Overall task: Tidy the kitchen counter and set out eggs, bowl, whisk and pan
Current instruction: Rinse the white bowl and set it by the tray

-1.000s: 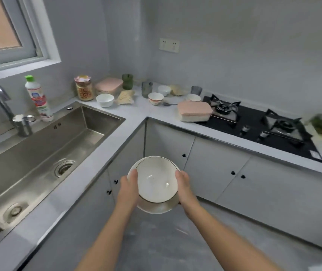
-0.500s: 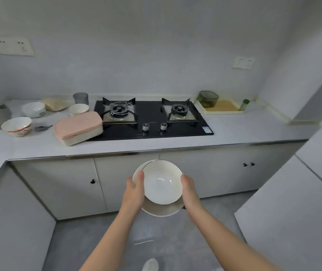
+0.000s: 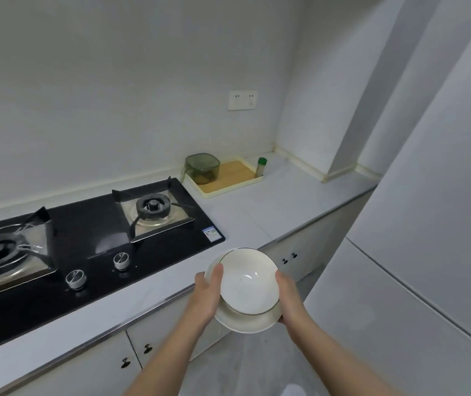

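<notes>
I hold a white bowl (image 3: pixel 247 284) with a thin dark rim, stacked on a white plate (image 3: pixel 245 322), in front of the counter's edge. My left hand (image 3: pixel 207 295) grips the left side of the stack, thumb on the bowl's rim. On the right side, my right hand (image 3: pixel 287 295) clasps it with fingers under the plate. The bowl is empty. No eggs, whisk or pan are in view.
A black two-burner gas hob (image 3: pixel 91 238) fills the counter's left. Right of it lies bare white countertop (image 3: pixel 271 212). At the back a cream tray (image 3: pixel 228 181) carries a green container (image 3: pixel 202 168) and a small green-capped bottle (image 3: pixel 260 167). A tall white fridge (image 3: pixel 428 224) stands at right.
My view has swung right from the sink corner, past the hob, to the counter's right end. Both hands keep the same hold on the bowl and plate, now closer to the counter.
</notes>
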The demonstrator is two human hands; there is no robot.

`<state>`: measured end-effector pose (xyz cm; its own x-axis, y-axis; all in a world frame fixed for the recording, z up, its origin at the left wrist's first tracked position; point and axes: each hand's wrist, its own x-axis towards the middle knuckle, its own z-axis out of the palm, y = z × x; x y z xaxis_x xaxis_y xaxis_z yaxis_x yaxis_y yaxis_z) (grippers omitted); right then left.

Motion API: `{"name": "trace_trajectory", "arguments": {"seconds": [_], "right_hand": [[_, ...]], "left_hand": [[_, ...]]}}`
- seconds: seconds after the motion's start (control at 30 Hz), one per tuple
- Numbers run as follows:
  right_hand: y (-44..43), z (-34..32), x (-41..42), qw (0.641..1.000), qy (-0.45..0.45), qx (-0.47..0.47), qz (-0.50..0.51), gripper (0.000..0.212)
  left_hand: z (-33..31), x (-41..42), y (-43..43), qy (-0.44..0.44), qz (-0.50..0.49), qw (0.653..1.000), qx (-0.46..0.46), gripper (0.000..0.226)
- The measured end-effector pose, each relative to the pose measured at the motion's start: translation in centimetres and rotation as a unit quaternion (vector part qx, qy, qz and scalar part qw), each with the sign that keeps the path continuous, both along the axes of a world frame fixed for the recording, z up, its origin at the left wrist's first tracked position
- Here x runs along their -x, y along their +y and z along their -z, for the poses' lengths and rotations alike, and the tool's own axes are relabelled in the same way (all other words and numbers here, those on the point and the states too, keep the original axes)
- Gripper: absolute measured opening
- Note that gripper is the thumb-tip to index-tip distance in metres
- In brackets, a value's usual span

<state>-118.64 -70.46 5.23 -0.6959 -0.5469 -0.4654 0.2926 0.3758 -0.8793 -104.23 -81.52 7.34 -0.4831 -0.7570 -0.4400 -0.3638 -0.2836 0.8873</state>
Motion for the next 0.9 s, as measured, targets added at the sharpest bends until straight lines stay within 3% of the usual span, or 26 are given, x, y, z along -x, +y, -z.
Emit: {"name": "trace_trajectory", "arguments": {"seconds": [0.1,0.23,0.4,0.53,0.63,0.7,0.8,0.9], "right_hand": [[-1.5,1.2,5.8,1.0,-0.008,-0.013,0.012,0.055],[-3.7,1.7,13.5,1.0,-0.013,-0.018,0.001,0.043],[-7.1,2.6,22.2,0.999,-0.014,-0.037,-0.03,0.072],[-10.7,3.8,28.2,0.998,0.0,-0.051,-0.032,0.07],[-13.2,3.9,31.5,0.997,0.007,-0.069,-0.035,0.056],[-15.0,5.0,34.3,0.996,0.017,-0.086,-0.029,0.062],[-17.7,6.6,38.0,0.994,0.024,-0.104,-0.005,0.079],[-19.8,6.5,40.2,0.993,0.027,-0.112,0.008,0.073]], "left_hand": [[0.9,5.7,-2.1,-0.006,0.034,0.999,-0.025,0.094],[1.9,13.1,-4.5,0.0,0.029,0.998,-0.062,0.099],[2.3,21.0,-8.1,-0.001,0.029,0.996,-0.088,0.094],[2.9,26.8,-11.7,-0.025,0.016,0.993,-0.113,0.065],[3.7,30.9,-15.0,-0.037,0.034,0.996,-0.078,0.074],[4.5,33.8,-17.2,-0.038,0.046,0.996,-0.068,0.077],[5.9,38.0,-20.6,-0.05,0.054,0.995,-0.07,0.06],[7.5,41.5,-23.1,-0.072,0.054,0.994,-0.065,0.047]]}}
